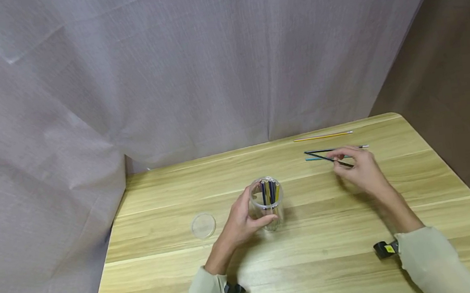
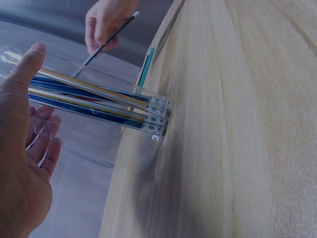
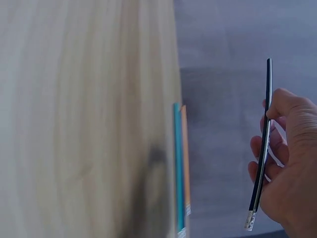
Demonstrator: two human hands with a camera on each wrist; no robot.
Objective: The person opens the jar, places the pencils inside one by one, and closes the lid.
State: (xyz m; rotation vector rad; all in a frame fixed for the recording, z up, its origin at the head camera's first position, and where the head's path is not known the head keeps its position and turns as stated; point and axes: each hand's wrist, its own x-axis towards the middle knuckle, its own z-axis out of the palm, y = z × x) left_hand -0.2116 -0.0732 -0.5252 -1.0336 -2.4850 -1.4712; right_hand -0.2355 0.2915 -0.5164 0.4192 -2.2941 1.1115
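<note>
Two hands work well apart above the table (image 1: 327,266). We see the left hand (image 1: 239,218) wrapped around the upper part of a clear jar (image 1: 279,209), thumb on the near side, presumably to keep it upright and steady. Several pencils (image 1: 271,191) stand inside, eraser ends down. The right hand (image 1: 363,170) pinches a dark pencil (image 3: 261,168) between thumb and fingers near its middle, raised off the wood, a grip that we judge leaves both ends free. This pencil lies to the right of the jar and nearer the far edge. Just beyond and beneath it we note a teal pencil (image 3: 178,163), a black pencil (image 1: 318,151) and, closest to the far edge, a yellow pencil (image 1: 321,137), laid roughly parallel, perhaps for easy picking. A round lid (image 1: 203,226) rests left of the jar, toward the left edge, likely set aside to leave the mouth uncovered.
</note>
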